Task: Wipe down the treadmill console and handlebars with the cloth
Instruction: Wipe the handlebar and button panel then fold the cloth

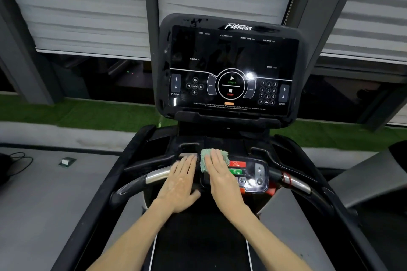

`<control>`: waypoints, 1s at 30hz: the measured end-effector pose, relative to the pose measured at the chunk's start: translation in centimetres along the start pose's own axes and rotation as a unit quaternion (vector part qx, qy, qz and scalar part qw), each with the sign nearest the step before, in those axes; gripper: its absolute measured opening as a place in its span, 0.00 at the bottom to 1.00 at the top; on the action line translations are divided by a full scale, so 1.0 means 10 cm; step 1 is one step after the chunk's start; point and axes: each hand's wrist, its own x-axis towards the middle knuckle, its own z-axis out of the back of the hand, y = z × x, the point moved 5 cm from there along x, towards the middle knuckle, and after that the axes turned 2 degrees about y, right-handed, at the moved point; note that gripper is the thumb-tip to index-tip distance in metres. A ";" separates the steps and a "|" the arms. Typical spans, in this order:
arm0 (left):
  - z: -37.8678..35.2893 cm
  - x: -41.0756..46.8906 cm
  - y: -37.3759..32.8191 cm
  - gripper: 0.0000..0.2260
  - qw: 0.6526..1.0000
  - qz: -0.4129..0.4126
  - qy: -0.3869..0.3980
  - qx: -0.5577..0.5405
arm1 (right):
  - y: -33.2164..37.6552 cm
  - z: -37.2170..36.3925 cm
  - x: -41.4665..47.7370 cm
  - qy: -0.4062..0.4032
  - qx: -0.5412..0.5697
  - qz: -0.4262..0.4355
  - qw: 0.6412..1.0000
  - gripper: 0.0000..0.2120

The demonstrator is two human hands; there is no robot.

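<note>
Head camera: right hand (220, 175), fingers straight, presses the green terry cloth (208, 156) onto the black lower control panel (261, 179); left hand (180, 180) lies spread at its 9 o'clock on the chrome handlebar (157, 175). Sweeping toward 3 o'clock risks pressing the green button (236, 171). Glossy black console screen (231, 57) stands at 12 o'clock.

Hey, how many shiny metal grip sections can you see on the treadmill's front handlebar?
2. One silver section lies just left of the left hand; the other is right of the small control panel. More could be hidden under the left hand.
</note>
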 end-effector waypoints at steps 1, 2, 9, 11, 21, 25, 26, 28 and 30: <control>-0.01 0.00 -0.01 0.41 1.000 -0.001 -0.018 0.007 | -0.01 -0.01 -0.06 0.004 -0.007 0.015 1.000 0.39; -0.02 0.00 -0.01 0.42 1.000 -0.003 -0.031 0.005 | -0.03 -0.03 -0.14 0.004 -0.006 0.031 0.999 0.41; -0.09 0.01 0.02 0.42 0.998 -0.002 -0.034 0.049 | -0.14 -0.08 -0.55 0.029 -0.014 0.090 0.995 0.40; -0.11 0.01 0.01 0.42 0.998 -0.001 -0.042 0.050 | -0.13 -0.06 -0.41 0.029 -0.009 0.085 0.996 0.39; -0.10 -0.01 0.03 0.41 0.997 0.001 -0.057 0.047 | 0.05 -0.15 -0.49 0.005 0.033 0.074 0.997 0.41; -0.13 0.01 0.04 0.43 0.997 -0.001 -0.074 0.034 | -0.01 -0.11 -0.42 0.008 0.015 0.113 0.993 0.37; -0.13 0.02 0.04 0.44 0.996 -0.004 -0.079 0.029 | -0.07 -0.08 -0.37 -0.003 0.009 0.105 0.994 0.34; -0.13 0.03 0.04 0.46 0.997 -0.007 -0.078 0.021 | -0.35 -0.01 -0.35 -0.031 0.001 0.042 0.999 0.34; -0.13 0.04 0.05 0.47 0.997 -0.006 -0.076 0.019 | -0.69 0.08 -0.44 -0.052 0.009 -0.041 0.998 0.42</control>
